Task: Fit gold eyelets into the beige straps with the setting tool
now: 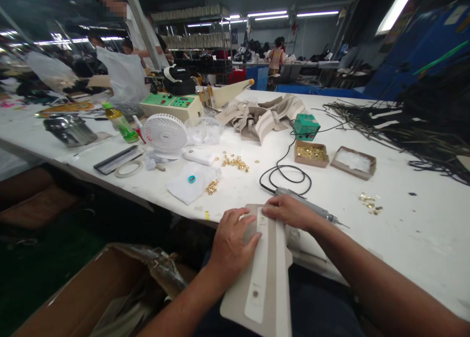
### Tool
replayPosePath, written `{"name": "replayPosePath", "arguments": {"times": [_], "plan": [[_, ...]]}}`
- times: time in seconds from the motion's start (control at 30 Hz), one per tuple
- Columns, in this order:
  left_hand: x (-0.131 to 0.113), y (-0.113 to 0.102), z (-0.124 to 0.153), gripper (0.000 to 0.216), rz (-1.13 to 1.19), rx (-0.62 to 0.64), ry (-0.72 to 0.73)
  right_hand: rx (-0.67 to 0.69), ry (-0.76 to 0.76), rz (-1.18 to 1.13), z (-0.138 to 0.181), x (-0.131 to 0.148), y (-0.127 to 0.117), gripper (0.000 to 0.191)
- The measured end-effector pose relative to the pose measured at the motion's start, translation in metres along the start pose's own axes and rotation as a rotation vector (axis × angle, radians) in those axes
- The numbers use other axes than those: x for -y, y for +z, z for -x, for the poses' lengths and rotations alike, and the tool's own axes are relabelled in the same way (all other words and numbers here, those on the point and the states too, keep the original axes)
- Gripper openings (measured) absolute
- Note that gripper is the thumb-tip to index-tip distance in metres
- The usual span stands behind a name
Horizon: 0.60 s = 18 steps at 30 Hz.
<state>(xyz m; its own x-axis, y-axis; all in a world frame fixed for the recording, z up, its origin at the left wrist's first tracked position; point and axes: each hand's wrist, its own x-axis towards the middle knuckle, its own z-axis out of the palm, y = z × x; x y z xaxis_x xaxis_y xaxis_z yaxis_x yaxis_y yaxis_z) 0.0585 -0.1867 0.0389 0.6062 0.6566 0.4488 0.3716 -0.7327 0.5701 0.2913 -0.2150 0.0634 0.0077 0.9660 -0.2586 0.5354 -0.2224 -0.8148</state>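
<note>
A beige flat panel [277, 278] with a white strip [256, 273] along it lies tilted over the table's front edge and my lap. The strip has a small round hole or fitting near each end. My left hand [235, 244] rests on the panel's left side, fingers apart, with the thumb on the strip. At the panel's far end my right hand [288, 210] has its fingertips closed together by the strip's upper fitting; whatever they pinch is too small to make out. Just beyond the right hand lies a grey electric screwdriver [319, 209] with a black cord.
Loose gold fittings [237, 163] lie mid-table, with more in a cardboard tray [311, 154]. A green power box [306, 127], white fan [165, 133], bottle [121, 123] and metal pot [69, 130] stand behind. A cardboard box [84, 293] sits lower left. Other people are in the background.
</note>
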Motion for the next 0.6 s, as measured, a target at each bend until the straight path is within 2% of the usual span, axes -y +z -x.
{"name": "replayPosePath", "arguments": {"times": [0.07, 0.17, 0.33, 0.4, 0.47, 0.6], "plan": [[0.006, 0.004, -0.004, 0.04, -0.003, 0.012, -0.011, 0.074, -0.012, -0.044, -0.001, -0.003, -0.001, 0.039], [0.011, 0.008, -0.001, 0.044, 0.034, 0.047, -0.009, 0.106, 0.051, -0.138, 0.005, -0.009, 0.007, 0.038], [0.002, 0.001, 0.014, 0.043, 0.087, -0.006, 0.034, 0.209, 0.2, -0.717, 0.025, -0.016, 0.03, 0.046], [-0.004, -0.006, 0.016, 0.049, 0.084, -0.059, 0.046, 0.228, 0.21, -0.835, 0.028, -0.014, 0.033, 0.049], [-0.006, -0.009, 0.014, 0.053, 0.064, -0.081, 0.051, 0.16, 0.197, -0.762, 0.025, -0.011, 0.032, 0.046], [0.007, 0.004, 0.004, 0.044, 0.042, 0.008, 0.036, -0.082, 0.143, -0.208, 0.007, -0.011, 0.021, 0.032]]}}
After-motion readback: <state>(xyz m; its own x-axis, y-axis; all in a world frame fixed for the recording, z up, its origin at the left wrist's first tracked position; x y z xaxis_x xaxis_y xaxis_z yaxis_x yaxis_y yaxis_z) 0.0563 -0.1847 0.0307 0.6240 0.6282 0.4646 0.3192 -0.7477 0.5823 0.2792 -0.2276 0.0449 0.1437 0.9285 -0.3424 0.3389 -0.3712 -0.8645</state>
